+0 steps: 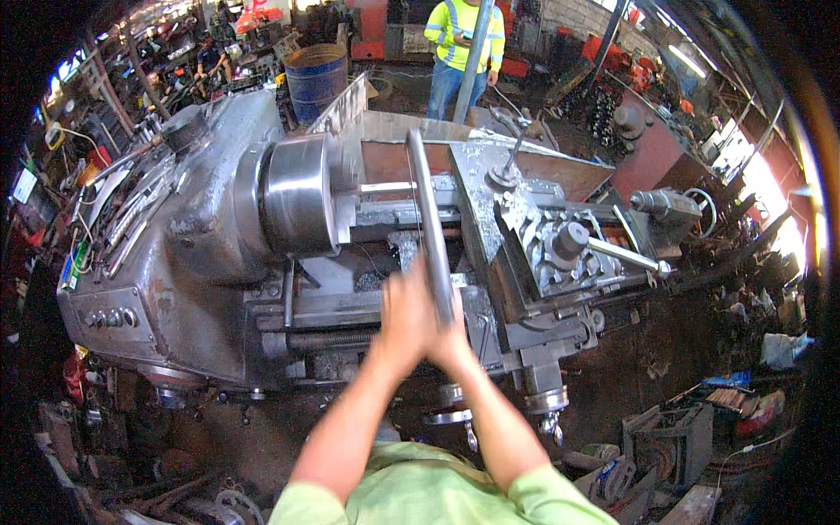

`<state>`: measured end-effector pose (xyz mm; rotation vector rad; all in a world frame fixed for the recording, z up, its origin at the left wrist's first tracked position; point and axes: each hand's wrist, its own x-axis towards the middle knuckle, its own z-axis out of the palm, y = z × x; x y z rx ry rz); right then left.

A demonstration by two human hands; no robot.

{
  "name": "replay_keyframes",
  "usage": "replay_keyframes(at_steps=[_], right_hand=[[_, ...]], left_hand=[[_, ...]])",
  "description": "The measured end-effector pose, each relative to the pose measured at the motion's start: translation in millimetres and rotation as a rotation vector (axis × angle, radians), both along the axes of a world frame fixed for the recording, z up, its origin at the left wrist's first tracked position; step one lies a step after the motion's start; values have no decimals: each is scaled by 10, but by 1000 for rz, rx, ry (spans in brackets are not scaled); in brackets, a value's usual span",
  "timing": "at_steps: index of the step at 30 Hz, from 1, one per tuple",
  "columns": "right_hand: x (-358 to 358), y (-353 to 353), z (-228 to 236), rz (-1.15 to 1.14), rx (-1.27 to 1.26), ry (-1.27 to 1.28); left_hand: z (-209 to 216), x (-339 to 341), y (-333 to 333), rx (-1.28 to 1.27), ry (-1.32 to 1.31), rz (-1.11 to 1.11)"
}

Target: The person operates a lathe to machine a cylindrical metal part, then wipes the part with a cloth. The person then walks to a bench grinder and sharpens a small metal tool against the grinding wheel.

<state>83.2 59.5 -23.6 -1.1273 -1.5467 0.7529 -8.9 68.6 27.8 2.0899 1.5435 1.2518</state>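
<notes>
Head view shows a person's two bare hands close together above a large grey metal lathe (219, 166), with both forearms coming up from the sleeves of a light green shirt (429, 490). Between the hands is a long, smooth, silver-grey metal piece (427, 206), its upper end tipped a little to the left; whether it is a bar or a disc seen edge-on, I cannot tell. The left hand (406, 306) lies along the left of its lower part, blurred, and the right hand (449, 334) is at its lower end, partly hidden. Both hands touch the piece, but I cannot tell whether the fingers wrap around it or press flat.

Left of the piece is a shiny cylindrical steel chuck (297, 194), well apart from the hands. To its right stands a slanting metal carriage (479, 214) strewn with silvery shavings (538, 194), carrying a dark round tool post (570, 242) with a long steel handle (626, 254). Farther right is a grey tailstock (669, 206) with a pale handwheel (703, 213).

Behind the lathe, a rusty-rimmed blue drum (317, 87) stands near a person in a yellow high-visibility top (453, 44), partly hidden by a grey pole (473, 66).
</notes>
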Motion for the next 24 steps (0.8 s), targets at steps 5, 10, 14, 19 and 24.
replay_keyframes(at_steps=[5, 10, 14, 19, 24], right_hand=[[-21, 876, 217, 152, -133, 226], [99, -631, -211, -3, 66, -85], [95, -613, -263, 54, -148, 31], [-20, 953, 78, 110, 149, 103], [26, 146, -17, 57, 160, 146]], left_hand=[[536, 62, 887, -230, 40, 89], [-151, 79, -695, -204, -9, 24], [-369, 1, -597, -133, -146, -104], [282, 23, 931, -224, -69, 82], [126, 90, 121, -64, 52, 78]])
